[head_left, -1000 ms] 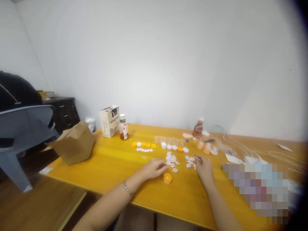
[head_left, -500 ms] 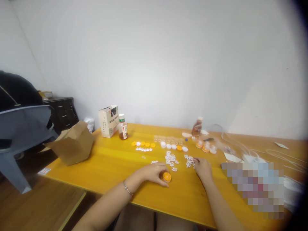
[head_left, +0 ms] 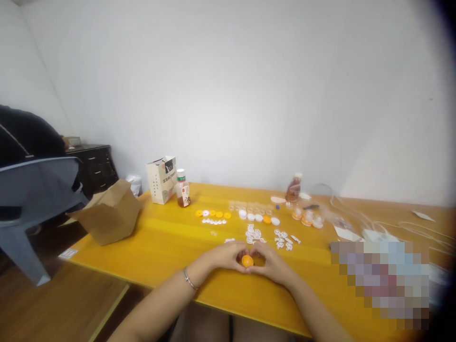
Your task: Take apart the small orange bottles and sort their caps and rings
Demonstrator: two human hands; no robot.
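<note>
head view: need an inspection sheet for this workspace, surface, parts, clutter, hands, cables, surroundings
Surface: yellow-brown wooden table, glossy
Job's things: small round orange plastic cup between the hands; white openwork plastic pieces piled beyond
Clutter: crumpled brown paper bag, cream printed carton, white-capped clear bottle
Hands: left hand and right hand curl around the cup; exact grip unclear
Cables: thin white cables, loose on the right
Surroundings: grey plastic chair, black drawer cabinet
</note>
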